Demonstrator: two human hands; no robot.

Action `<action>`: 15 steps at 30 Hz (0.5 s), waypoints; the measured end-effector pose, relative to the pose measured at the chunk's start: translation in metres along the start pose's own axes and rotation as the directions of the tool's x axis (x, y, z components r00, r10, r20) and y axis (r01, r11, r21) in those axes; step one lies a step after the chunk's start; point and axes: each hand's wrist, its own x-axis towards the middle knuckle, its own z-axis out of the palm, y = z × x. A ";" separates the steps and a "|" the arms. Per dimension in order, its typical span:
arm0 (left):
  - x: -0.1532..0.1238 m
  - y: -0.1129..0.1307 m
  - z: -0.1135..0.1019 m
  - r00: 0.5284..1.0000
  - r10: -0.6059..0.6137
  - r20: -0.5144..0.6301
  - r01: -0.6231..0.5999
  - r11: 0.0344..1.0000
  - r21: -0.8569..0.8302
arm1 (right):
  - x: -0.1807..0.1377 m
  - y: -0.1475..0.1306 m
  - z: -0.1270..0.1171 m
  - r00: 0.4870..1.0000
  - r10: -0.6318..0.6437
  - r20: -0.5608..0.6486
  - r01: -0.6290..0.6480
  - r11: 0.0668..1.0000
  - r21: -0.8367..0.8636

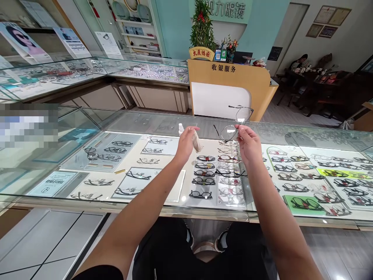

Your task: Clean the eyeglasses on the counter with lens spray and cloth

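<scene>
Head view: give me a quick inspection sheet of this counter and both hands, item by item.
Surface: glass display counter; rows of spectacle frames lie on trays under the glass.
Job's things: glasses held up above the counter; cloth, with what looks like a small white bottle beside it.
Clutter: nothing seen on the glass top.
Hands: left hand closed on the cloth and bottle; right hand pinches the glasses by the frame.
Cables: nothing seen.
Surroundings: cashier desk with a potted plant beyond the counter; more display counters on the left; a person sits at a far table on the right.
</scene>
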 end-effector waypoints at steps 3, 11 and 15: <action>0.001 -0.007 0.000 0.996 0.081 0.025 -0.083 0.992 0.098 | 0.001 0.000 -0.001 1.000 -0.026 -0.013 0.027 1.000 0.005; 0.000 -0.020 -0.001 0.974 0.116 0.194 -0.198 0.851 0.487 | 0.004 0.000 -0.005 0.995 -0.075 -0.060 0.071 0.995 -0.069; -0.006 -0.015 0.002 0.961 0.129 0.247 -0.247 0.804 0.541 | 0.006 -0.001 -0.007 0.991 -0.121 -0.059 0.116 0.990 -0.083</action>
